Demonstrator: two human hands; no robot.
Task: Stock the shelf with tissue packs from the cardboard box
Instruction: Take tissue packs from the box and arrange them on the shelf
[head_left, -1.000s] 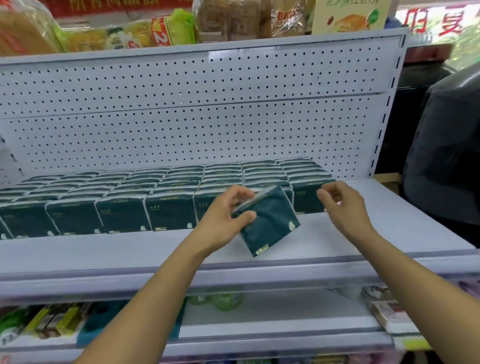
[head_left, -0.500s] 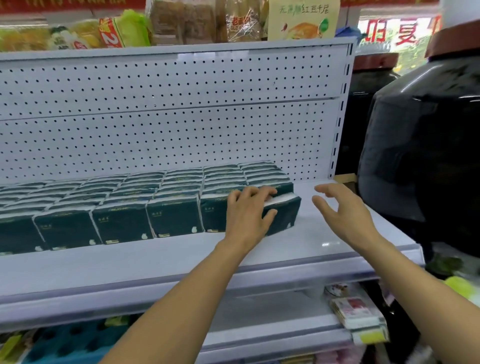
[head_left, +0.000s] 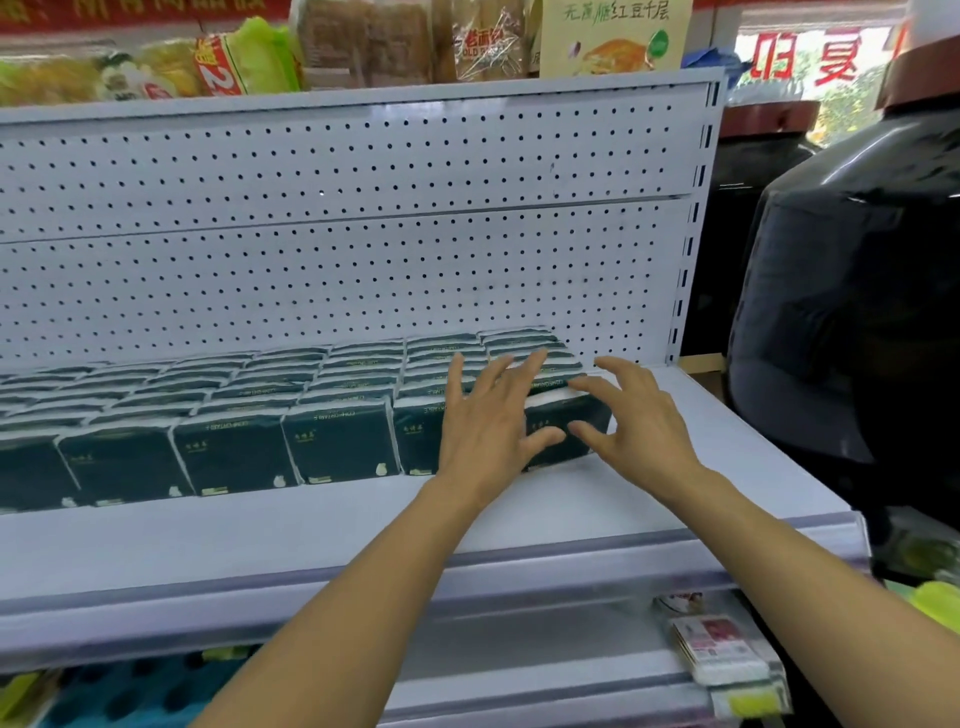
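**Both hands on the end pack of the front row**

Around us we see a white pegboard back panel (head_left: 363, 249), bagged bread and snacks (head_left: 363, 47) on the tier above, a large dark jar (head_left: 852, 322) just right of the shelf, and small boxed goods (head_left: 711, 644) on the tier below. The white shelf (head_left: 311, 525) carries rows of dark green tissue packs (head_left: 234, 415), upright and touching. The rightmost front tissue pack (head_left: 563, 415), dark green with a white top edge, stands at the row's right end. Our left hand (head_left: 488, 421) lies flat against its front and top with the fingers spread and straight. Our right hand (head_left: 634, 421) touches its right side with loosely spread fingertips, thumb on its front; neither hand is wrapped around it.
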